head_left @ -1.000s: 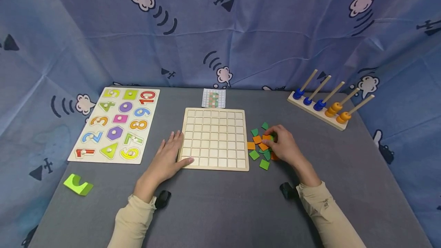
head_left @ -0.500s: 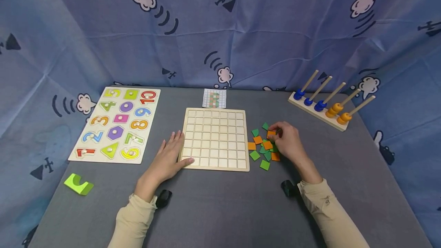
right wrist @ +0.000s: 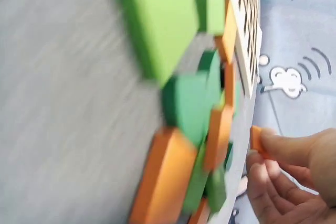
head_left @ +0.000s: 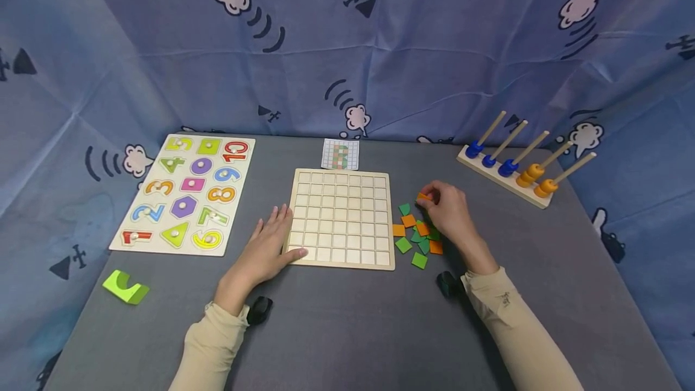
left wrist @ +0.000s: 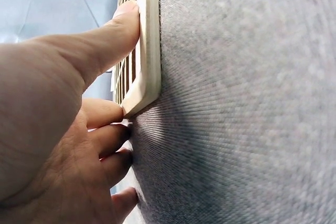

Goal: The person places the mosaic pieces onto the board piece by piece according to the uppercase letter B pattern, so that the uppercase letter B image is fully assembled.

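Number puzzle (head_left: 202,199) — green block (head_left: 125,293) — bead rack (head_left: 502,180).

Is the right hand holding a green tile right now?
No, the right hand pinches an orange tile, as both the head view and the right wrist view show.

A grey surface (head_left: 347,343) with a fine, ribbed weave fills the lower part of the head view. Behind the surface hangs a blue-violet cloth (head_left: 309,35), which also flanks its left and right edges. Creases run across this backdrop, printed with pale, dark-outlined clouds (head_left: 357,117) and curved black strokes (head_left: 280,41). Soft, even light falls over the surface.
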Tool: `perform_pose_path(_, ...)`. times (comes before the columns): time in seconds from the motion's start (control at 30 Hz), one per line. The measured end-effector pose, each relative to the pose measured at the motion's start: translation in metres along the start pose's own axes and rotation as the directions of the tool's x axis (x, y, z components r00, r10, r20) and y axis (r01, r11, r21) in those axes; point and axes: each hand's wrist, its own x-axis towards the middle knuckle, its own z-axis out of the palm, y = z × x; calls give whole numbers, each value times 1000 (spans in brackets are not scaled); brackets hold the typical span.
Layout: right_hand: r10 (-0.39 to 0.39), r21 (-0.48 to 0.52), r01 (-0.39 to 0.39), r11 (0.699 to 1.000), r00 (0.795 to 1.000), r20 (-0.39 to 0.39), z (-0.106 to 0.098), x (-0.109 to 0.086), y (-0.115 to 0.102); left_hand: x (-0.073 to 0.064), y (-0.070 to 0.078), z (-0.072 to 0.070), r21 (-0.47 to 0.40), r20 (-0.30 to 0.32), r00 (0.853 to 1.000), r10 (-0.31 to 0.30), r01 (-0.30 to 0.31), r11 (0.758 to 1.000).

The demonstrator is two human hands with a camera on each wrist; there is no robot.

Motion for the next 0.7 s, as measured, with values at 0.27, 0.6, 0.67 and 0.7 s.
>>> perform_pose_path(0.27,-132,157,129,979,991,12,30,16,-31,1,2,-1,8,-8,1000,6,-6,1000)
perform_pose_path(0.6,-186,325,134,936,973,134,69,35,-89,1,4,-1,13,-15,1000,-6,6,1000)
perform_pose_path(0.67,-208,326,147,934,964,163,77,38,-96,0,3,-1,17,-11,1000,-14,14,1000)
perform_pose_path(0.7,-216,324,152,934,961,173,81,39,-98,0,3,0,19,-9,1000,-17,17,1000)
